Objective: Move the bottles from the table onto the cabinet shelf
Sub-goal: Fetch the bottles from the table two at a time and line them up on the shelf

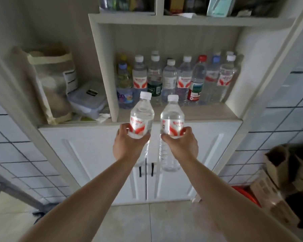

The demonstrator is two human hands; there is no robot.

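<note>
Each hand holds a clear water bottle with a white cap and a red-and-white label, upright, in front of the white cabinet. My left hand (128,144) grips the left bottle (141,112) around its middle. My right hand (181,144) grips the right bottle (172,114) the same way. Both bottles hang just before the front edge of the cabinet shelf (208,112), where several bottles (168,79) stand in rows along the back. The table is out of view.
Closed cabinet doors (98,154) with dark handles lie under the shelf. To the left, a cloth bag (51,81) and a plastic box (88,98) sit on a ledge. Cardboard boxes (278,180) and a red tub stand on the floor at right.
</note>
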